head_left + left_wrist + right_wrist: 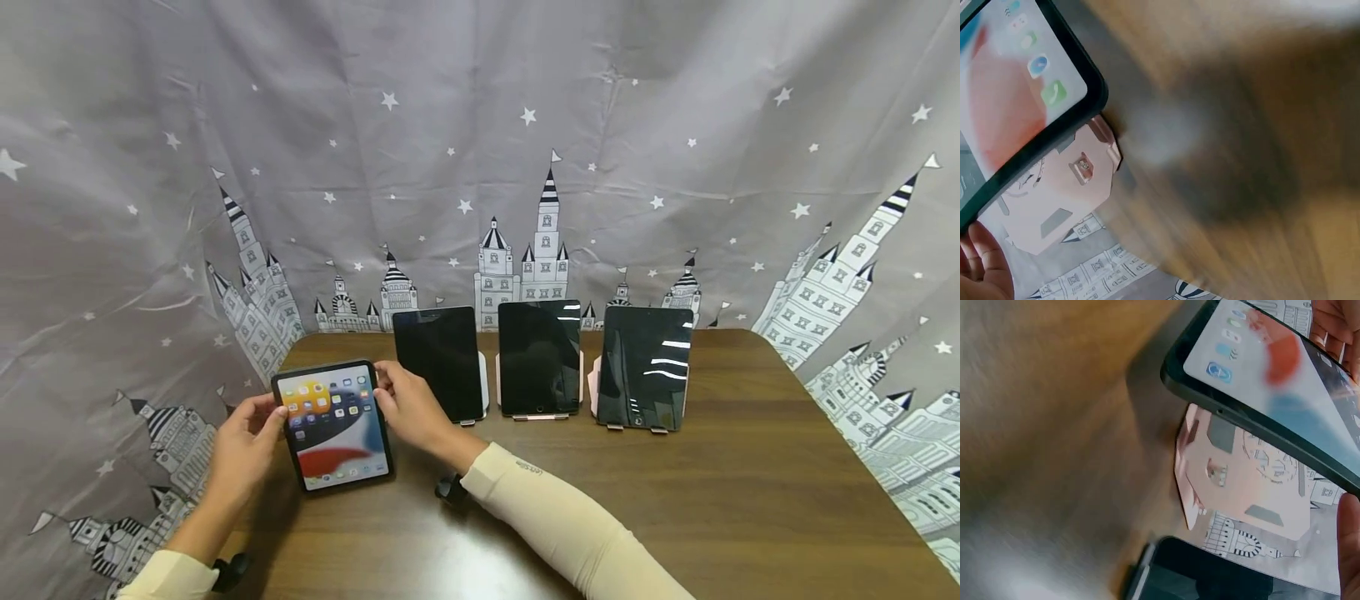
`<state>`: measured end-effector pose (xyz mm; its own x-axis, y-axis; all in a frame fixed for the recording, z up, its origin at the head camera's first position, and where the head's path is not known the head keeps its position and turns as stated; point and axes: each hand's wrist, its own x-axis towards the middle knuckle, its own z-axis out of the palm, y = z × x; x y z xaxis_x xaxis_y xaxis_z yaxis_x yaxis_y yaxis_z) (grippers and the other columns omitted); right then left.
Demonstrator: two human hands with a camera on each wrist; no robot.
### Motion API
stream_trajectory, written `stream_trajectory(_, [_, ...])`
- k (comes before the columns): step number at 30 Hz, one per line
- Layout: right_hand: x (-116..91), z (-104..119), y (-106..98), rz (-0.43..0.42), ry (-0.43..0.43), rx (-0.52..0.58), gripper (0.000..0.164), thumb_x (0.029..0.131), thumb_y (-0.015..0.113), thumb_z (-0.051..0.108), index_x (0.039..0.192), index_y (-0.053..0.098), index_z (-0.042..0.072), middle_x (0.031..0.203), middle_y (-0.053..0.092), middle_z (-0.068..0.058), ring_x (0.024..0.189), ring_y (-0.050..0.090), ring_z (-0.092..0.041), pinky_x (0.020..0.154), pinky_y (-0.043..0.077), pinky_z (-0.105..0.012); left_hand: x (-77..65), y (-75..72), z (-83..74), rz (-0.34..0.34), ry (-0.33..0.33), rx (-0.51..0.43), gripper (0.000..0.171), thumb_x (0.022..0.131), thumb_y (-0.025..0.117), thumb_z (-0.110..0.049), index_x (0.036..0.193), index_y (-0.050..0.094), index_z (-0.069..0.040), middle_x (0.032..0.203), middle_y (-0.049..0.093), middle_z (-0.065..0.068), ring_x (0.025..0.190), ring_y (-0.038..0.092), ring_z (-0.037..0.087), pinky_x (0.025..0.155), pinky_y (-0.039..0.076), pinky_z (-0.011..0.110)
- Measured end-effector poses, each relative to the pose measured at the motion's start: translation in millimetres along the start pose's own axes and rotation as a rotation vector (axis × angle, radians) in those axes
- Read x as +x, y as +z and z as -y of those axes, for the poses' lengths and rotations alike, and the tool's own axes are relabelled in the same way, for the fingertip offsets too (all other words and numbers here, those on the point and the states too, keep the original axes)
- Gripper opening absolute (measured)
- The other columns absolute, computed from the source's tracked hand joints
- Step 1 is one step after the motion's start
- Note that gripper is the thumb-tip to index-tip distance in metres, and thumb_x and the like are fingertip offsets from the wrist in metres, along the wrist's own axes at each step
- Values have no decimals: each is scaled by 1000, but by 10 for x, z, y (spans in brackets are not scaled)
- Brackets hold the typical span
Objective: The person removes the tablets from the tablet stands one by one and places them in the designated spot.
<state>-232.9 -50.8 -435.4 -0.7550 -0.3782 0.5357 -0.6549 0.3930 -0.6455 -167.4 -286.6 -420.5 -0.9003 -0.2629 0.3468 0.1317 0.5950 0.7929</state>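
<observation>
A lit tablet with a dark frame shows rows of app icons. My left hand grips its left edge, thumb on the front. On the upper right edge, my right hand holds the other side. Both wrist views catch the tablet, in the left wrist view its lower corner, raised off the wooden table. Behind and beneath it stands a pink tablet stand with cut-outs and a small lip; the head view hides this stand. Whether the tablet touches the stand, I cannot tell.
Three dark-screened tablets, left, middle and right, lean on stands along the table's back. A grey curtain with castles and stars hangs behind the wooden table. Black wrist devices sit below both hands.
</observation>
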Motion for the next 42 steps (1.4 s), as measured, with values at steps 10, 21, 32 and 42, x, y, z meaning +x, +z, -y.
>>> stream_trajectory(10, [-256,84,54,13,104,107,31,93,62,3,124,56,0,88,62,1,73,55,0,64,47,-13,-150,-119,63,136,27,76,26,101,59,-13,116,59,8,98,66,23,73,57,-1,60,55,22])
stream_trajectory(21, [-447,147,125,71,241,282,32,95,60,2,126,53,0,82,59,3,58,56,1,53,51,-18,-233,-172,173,231,-28,96,26,100,59,-12,114,59,11,99,66,24,72,59,6,59,56,28])
stream_trajectory(32, [-551,184,226,99,337,317,27,95,60,2,121,52,2,79,59,4,52,56,-1,47,50,-21,-275,-208,260,304,-83,110,26,100,57,-9,117,58,10,97,65,21,75,60,12,61,57,30])
stream_trajectory(42, [-610,151,261,144,380,311,26,93,58,-1,118,52,-1,73,59,6,50,57,-3,48,50,-19,-289,-182,354,440,-206,58,30,101,55,-9,120,53,13,102,63,21,79,62,19,62,56,31])
